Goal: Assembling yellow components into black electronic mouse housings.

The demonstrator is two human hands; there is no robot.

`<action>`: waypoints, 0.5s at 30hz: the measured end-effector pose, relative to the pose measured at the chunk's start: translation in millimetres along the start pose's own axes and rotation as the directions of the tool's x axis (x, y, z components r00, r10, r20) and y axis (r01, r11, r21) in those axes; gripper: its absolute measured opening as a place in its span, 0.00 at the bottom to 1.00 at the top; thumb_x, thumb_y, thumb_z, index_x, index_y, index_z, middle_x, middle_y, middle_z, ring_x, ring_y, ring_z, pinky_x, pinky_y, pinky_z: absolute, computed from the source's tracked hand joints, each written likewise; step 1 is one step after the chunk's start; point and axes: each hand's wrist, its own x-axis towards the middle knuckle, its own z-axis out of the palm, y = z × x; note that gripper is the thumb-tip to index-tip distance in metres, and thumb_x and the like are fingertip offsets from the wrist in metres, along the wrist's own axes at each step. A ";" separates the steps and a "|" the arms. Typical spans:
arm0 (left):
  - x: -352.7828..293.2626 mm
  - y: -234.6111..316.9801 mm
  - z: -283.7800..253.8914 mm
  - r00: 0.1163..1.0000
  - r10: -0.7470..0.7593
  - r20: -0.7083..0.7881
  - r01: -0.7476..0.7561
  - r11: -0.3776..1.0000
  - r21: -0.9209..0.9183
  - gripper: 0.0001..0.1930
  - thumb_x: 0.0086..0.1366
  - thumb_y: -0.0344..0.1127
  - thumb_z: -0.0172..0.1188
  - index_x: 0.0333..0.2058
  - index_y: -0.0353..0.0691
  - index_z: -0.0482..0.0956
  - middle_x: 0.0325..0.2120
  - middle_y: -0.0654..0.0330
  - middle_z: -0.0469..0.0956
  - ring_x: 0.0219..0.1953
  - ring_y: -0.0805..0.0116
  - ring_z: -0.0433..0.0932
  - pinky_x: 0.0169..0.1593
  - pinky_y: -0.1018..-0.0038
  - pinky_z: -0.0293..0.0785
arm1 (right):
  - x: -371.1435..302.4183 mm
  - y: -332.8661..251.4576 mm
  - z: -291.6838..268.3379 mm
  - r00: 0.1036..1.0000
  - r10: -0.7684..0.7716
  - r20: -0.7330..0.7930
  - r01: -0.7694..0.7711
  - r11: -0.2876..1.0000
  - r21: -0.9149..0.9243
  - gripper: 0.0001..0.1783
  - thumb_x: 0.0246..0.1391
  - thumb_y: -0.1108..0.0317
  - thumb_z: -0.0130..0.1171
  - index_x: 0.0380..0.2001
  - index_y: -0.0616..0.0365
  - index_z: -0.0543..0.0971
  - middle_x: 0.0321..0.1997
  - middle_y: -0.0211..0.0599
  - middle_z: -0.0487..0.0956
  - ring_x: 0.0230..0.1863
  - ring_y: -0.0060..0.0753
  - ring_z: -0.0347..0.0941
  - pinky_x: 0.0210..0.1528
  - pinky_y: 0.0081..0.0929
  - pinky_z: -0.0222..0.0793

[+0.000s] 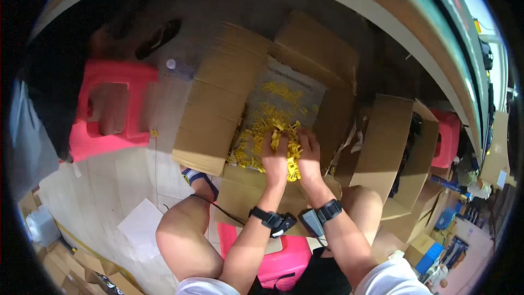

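White sleeves (393, 279) sit closest in the head view; the left hand (275, 155) and right hand (310, 155) cup yellow pieces (293, 155) inside an open cardboard box (213, 109); whether fingers pinch any, I cannot tell; loose pieces could spill through finger gaps; the black cord (220, 207) might snag the box.

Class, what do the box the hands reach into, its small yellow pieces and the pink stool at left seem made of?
Box: matte cardboard, judging by its brown, creased surface. Yellow pieces: probably moulded plastic, from their bright, even colour and similar shapes; finish unclear at this size. Pink stool: likely smooth moulded plastic, given its uniform colour and rounded edges.
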 end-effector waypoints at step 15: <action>-104.5 268.8 -19.2 0.984 0.018 0.175 -0.019 1.000 0.006 0.15 0.68 0.35 0.60 0.49 0.33 0.73 0.41 0.57 0.76 0.44 0.70 0.75 0.48 0.73 0.71 | -121.8 -257.1 1.7 0.985 -0.121 0.123 0.124 0.992 -0.016 0.16 0.68 0.64 0.49 0.46 0.65 0.79 0.54 0.48 0.74 0.57 0.40 0.69 0.60 0.34 0.64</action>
